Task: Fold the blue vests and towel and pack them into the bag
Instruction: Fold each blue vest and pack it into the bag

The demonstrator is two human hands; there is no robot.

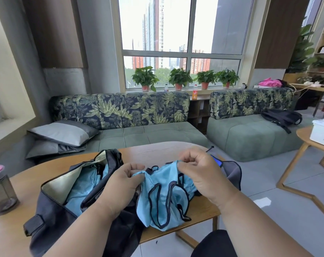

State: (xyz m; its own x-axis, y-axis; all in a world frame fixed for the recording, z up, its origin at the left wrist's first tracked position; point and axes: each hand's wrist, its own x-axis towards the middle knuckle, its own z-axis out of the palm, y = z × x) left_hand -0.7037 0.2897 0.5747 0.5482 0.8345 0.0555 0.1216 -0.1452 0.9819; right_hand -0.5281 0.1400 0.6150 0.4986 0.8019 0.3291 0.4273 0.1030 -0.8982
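Light-blue, dark-trimmed mesh vest (164, 197): limp, light, I judge. Left hand (120, 184) and right hand (198, 169) both pinch its top edge; I'd grip trim.

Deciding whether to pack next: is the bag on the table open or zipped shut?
Open. The bag gapes at the top, its pale lining showing, with blue fabric already inside.

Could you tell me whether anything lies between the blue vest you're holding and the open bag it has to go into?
Nothing visible does. Both hands, left and right, hold the vest just right of the bag, whose opening gapes beside it. Blue fabric already lies inside.
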